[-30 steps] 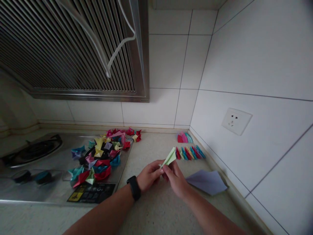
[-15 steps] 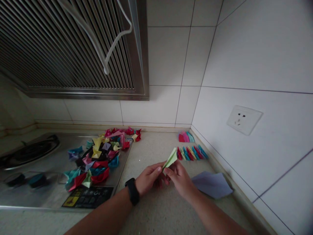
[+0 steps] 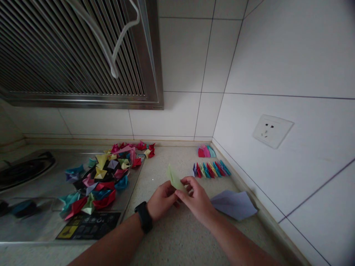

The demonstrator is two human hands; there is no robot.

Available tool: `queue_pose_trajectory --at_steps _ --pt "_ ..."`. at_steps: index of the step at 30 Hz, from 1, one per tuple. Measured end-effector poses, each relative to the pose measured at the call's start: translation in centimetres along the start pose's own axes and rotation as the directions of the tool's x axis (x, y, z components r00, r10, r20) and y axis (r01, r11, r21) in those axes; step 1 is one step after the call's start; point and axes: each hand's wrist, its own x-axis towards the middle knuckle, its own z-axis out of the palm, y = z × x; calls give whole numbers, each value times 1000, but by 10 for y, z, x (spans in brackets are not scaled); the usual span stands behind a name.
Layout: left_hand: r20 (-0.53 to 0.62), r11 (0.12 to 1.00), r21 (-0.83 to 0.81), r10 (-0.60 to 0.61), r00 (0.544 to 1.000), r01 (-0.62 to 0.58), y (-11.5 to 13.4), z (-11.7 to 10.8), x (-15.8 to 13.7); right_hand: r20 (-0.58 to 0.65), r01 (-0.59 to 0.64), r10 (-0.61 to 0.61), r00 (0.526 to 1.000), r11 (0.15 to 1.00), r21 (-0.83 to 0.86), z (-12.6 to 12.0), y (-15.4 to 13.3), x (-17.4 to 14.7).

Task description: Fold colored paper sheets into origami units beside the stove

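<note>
The pale counter gives a firm surface under the work, and pressing the paper flat on it would likely sharpen a crease better than squeezing it in the air. To the left, the stove carries a loose pile of coloured folded papers, well apart from the hands. The left hand and right hand both grasp the pale green paper, fingers bent close together; the left is best kept as a steady anchor while the right thumb runs along the fold. A lavender sheet lies just beside the right forearm, so that elbow should stay light. Beyond the right hand stands a row of slim folded pieces. The pale green paper is held above the counter, narrow tip upward; that thin point probably crumples easily, so pinch lower down.
</note>
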Motion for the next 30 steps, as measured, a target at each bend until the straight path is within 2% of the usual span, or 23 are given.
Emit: queue_pose_trajectory --at_steps 6,15,25,30 --pt "-141 994 105 1 990 14 -7 -2 4 -8 -43 43 999 998 -36 -1 1 2" --pt "-202 996 88 34 979 -17 -7 -5 6 64 -70 63 996 990 124 2 2 2" --pt "-182 986 158 72 981 -43 -7 -8 6 60 -52 42 997 984 173 4 -1 1" --pt "-191 991 121 72 979 -50 -7 -9 6 129 -81 52 990 971 227 1 2 3"
